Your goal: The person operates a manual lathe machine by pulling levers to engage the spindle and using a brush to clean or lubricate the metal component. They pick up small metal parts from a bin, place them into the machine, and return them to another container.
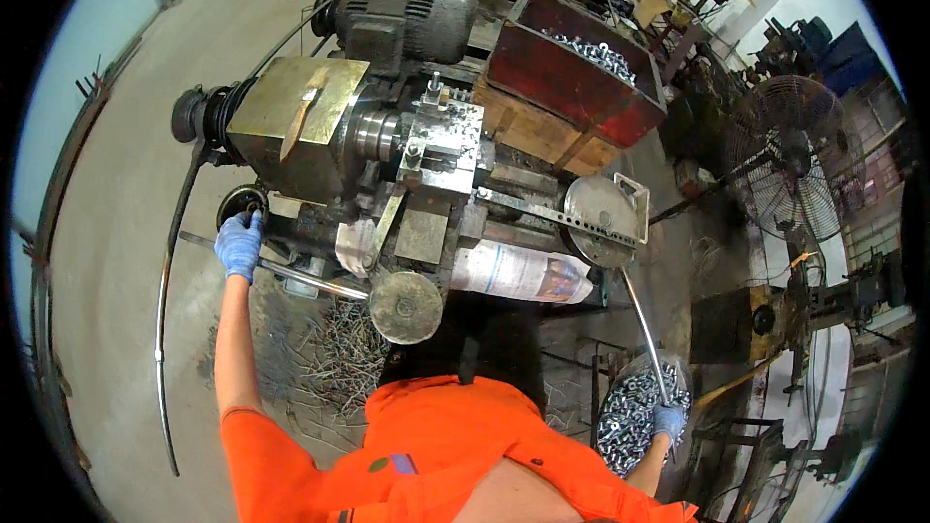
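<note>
My left hand (239,246), in a blue glove, is closed on the near rim of a small dark handwheel (242,201) at the left of a lathe-like machine. My right hand (668,420), also gloved, is closed around the lower end of a long steel lever (642,327). That lever slopes up to a round metal plate (596,208) on the machine's right. Just beside and beneath the right hand stands a container heaped with small shiny metal parts (625,421). Between my arms lies the machine's slide (441,145), next to the chuck (376,134).
A wooden-handled brush (302,116) lies on the brass-coloured headstock cover (266,102). Behind are a motor (407,19) and a red bin (572,68) of metal parts. A large fan (794,150) stands right. Metal shavings (334,358) litter the floor. A steel bar (320,281) juts left.
</note>
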`<state>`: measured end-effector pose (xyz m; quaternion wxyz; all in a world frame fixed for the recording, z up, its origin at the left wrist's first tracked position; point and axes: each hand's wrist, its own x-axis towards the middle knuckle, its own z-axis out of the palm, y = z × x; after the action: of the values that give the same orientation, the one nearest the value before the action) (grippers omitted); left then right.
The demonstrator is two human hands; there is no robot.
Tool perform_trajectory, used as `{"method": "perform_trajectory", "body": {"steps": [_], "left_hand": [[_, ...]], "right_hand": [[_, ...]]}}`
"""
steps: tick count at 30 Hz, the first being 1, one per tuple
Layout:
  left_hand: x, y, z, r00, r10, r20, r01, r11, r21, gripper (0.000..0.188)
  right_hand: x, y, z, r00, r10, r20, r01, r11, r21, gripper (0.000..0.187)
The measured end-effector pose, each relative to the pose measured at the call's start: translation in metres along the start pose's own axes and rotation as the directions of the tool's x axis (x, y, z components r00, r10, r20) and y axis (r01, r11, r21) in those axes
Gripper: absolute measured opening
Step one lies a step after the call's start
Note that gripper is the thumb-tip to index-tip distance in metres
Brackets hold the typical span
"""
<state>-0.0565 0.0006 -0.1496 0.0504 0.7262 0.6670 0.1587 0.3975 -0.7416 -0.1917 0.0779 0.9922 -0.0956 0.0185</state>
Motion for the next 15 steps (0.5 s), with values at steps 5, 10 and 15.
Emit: {"method": "perform_trajectory", "body": {"steps": [5,10,15], "left_hand": [[0.000,-0.006,0.004,1.000,-0.006,-0.008,0.006,0.999,-0.041,0.037],[0.003,-0.007,0.009,1.000,-0.008,0.003,0.008,0.998,-0.062,0.037],[0.002,-0.004,0.007,1.000,0.014,-0.019,-0.016,0.998,-0.061,0.037]], "right_hand": [[-0.011,-0.010,-0.014,0.999,0.019,0.029,-0.021,0.998,0.065,0.039],[-0.003,0.002,0.005,0.999,0.017,0.027,-0.020,0.992,0.121,0.040],[-0.005,-0.002,0.002,0.994,0.075,0.084,-0.077,0.997,0.023,0.046]]}}
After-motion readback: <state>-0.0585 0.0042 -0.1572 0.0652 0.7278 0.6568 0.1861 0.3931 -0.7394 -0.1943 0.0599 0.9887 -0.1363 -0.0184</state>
